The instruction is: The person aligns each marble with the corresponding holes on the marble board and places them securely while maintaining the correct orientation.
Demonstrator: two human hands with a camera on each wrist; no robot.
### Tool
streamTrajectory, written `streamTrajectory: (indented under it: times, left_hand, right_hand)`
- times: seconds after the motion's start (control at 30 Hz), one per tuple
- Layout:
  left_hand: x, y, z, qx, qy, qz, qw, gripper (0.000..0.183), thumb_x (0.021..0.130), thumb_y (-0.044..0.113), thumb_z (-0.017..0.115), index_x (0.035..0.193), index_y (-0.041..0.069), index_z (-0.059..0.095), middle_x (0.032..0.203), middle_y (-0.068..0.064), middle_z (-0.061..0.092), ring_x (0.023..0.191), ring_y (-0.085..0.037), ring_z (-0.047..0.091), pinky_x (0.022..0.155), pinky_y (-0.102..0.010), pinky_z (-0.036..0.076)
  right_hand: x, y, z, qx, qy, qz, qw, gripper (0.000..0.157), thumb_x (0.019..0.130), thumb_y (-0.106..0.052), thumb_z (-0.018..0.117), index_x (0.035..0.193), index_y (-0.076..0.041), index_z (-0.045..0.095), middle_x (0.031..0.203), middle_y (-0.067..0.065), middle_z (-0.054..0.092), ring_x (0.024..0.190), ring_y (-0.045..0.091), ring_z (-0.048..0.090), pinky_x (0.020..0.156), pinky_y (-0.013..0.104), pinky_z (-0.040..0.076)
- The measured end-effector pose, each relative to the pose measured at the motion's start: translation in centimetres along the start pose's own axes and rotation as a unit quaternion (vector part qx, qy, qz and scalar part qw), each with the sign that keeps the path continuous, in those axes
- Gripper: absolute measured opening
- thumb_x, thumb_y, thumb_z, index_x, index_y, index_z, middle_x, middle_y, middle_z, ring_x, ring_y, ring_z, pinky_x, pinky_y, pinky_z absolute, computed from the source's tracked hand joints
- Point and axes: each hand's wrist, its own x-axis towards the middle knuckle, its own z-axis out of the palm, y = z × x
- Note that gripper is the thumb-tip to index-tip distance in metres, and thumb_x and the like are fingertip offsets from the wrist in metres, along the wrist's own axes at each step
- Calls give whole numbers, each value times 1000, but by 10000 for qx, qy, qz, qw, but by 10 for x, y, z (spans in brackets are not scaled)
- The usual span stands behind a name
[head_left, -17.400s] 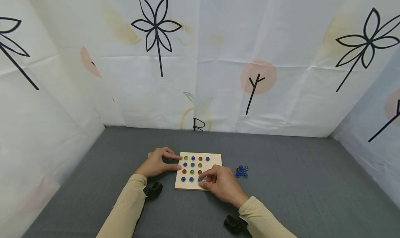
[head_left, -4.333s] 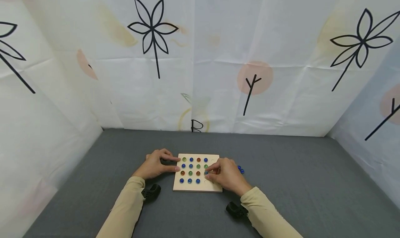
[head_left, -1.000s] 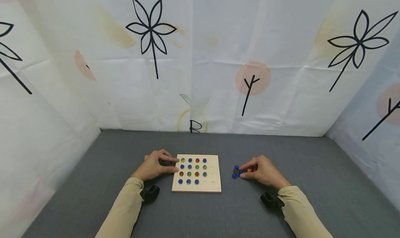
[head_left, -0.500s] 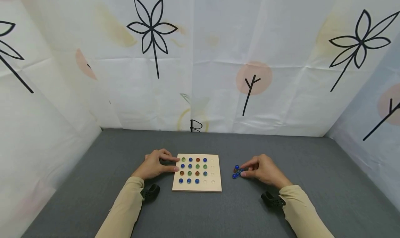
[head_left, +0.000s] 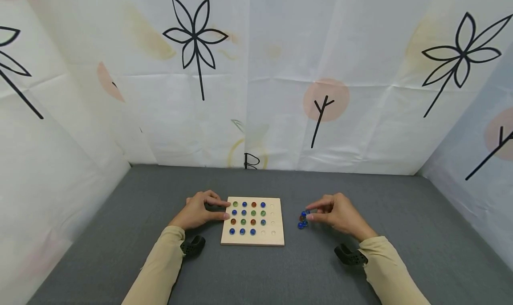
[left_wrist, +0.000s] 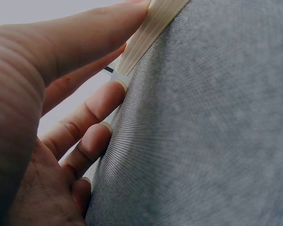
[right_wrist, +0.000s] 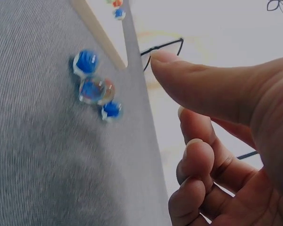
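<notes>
A pale wooden board (head_left: 252, 239) lies on the grey table, with blue, green and red glass marbles in its round hollows. Bare hollows show in its right column and at the front row's fourth spot. My left hand (head_left: 202, 209) touches the board's left side with straight index finger and thumb spread apart; in the left wrist view the thumb (left_wrist: 99, 30) meets the wooden edge (left_wrist: 151, 33). Right of the board, my right hand (head_left: 338, 213) pinches a bluish marble (head_left: 307, 212) beside a small cluster of loose marbles (head_left: 300, 225). In the right wrist view the thumb (right_wrist: 198, 84) hides the pinched marble.
White fabric with printed flowers (head_left: 195, 35) stands behind the table and on both sides. A black device (head_left: 194, 246) is strapped at the left wrist, another black device (head_left: 350, 254) at the right. The grey tabletop (head_left: 256, 278) stretches in front of the board.
Over the last second my right hand has risen slightly from the loose marbles with one in its fingertips. Since the earlier frames, more hollows are filled and the cluster is smaller. My left hand stays put.
</notes>
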Motion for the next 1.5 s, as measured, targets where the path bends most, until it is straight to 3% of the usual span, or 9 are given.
streamTrajectory:
  times: [0.4,0.63,1.03,1.5]
  left_hand:
    - [1,-1,1,-17,-4,-84,10000,36,77,35,90,110,22,82,107,2,65,106,-25,56,100,-62,13]
    - [1,-3,1,-16,7,-37,10000,36,77,35,90,110,22,82,105,3,64,104,-24,56,99,-63,13]
    - [1,-2,1,25,30,-73,10000,37,78,35,90,111,20,82,107,1,65,105,-25,56,98,-63,15]
    - [0,1,1,4,-3,-84,10000,35,79,34,89,110,20,82,107,0,65,106,-27,56,101,-64,12]
  right_hand:
    - [0,-16,6,148,281,-209,9993,20,86,-15,83,103,-5,81,78,1,59,61,12,45,52,26,39]
    - [2,-24,20,313,352,-315,9984,19,84,-15,85,100,-6,82,76,0,58,62,11,46,54,25,40]
    - [3,-34,55,257,93,-447,9986,15,83,-17,86,96,-10,83,75,-4,58,60,8,47,51,23,39]
    - [3,-43,71,153,74,-544,9984,15,83,-16,86,96,-11,83,73,-7,56,59,6,46,52,23,38]
